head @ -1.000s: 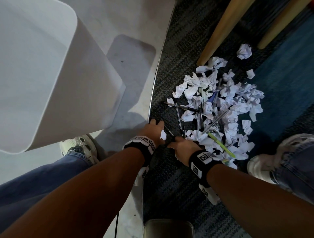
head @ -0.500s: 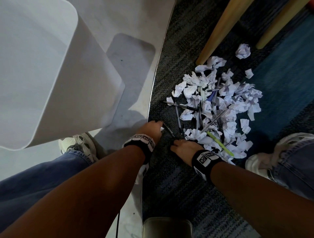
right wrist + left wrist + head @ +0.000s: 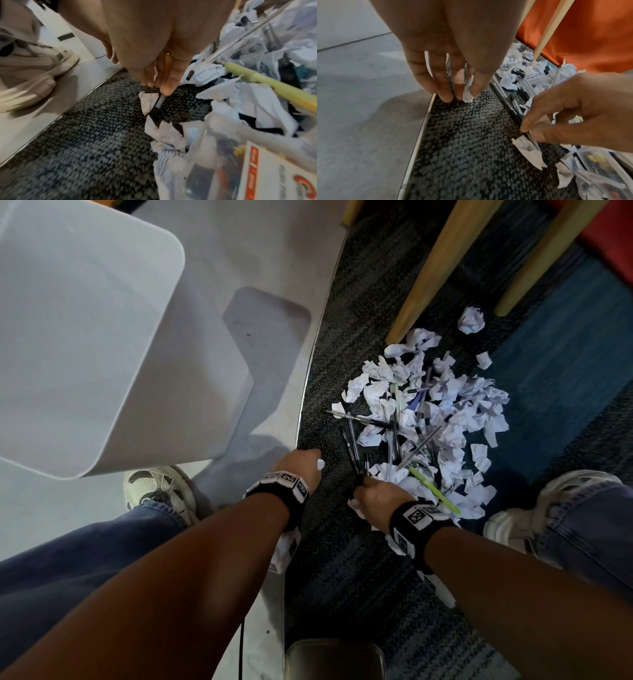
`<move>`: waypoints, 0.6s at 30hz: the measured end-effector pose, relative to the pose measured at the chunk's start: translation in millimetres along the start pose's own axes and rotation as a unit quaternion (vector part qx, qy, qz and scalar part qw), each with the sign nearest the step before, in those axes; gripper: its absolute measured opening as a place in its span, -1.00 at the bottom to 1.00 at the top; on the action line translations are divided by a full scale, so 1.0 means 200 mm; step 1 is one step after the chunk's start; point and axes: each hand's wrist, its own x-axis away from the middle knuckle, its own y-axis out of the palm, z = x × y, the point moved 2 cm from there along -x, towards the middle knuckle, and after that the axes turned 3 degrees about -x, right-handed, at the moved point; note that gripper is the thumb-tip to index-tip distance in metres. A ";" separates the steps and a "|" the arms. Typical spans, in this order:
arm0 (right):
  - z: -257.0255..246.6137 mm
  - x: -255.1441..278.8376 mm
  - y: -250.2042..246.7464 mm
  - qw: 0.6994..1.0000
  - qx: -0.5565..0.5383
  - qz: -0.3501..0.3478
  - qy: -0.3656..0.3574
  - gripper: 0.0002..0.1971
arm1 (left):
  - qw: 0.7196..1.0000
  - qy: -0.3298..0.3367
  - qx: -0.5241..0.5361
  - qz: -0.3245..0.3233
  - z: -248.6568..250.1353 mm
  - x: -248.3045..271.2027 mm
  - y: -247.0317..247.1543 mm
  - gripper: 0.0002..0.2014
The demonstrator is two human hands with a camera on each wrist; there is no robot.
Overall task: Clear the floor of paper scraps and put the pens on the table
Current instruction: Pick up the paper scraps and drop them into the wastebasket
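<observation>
From above, the left hand (image 3: 301, 465) has drawn back from the pile of scraps (image 3: 442, 422) on the carpet (image 3: 342, 577), a paper scrap (image 3: 320, 464) now tucked in its curled fingers. The left wrist view confirms it — paper scrap (image 3: 468, 89) pinched at the fingertips. In the right wrist view, the right hand (image 3: 161, 65) pinches a clear pen (image 3: 158, 101) low over the carpet's near edge.

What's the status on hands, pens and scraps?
Left hand holds a small white paper scrap. Right hand pinches a clear-barrelled pen. Pile of crumpled white scraps remains on the dark carpet.
</observation>
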 end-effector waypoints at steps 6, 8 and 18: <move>-0.04 -0.03 0.07 0.996 0.084 -0.021 0.014 -0.56 | 1.000 -0.015 0.002 -0.022 -0.03 0.02 0.03 -0.78; -0.07 -0.04 0.08 0.992 0.122 -0.015 0.012 -0.64 | 0.999 -0.021 0.005 -0.030 -0.04 0.02 0.04 -0.76; -0.08 -0.03 0.06 0.990 0.103 -0.096 0.018 -0.74 | 0.999 -0.018 0.011 -0.036 -0.02 0.03 -0.02 -0.79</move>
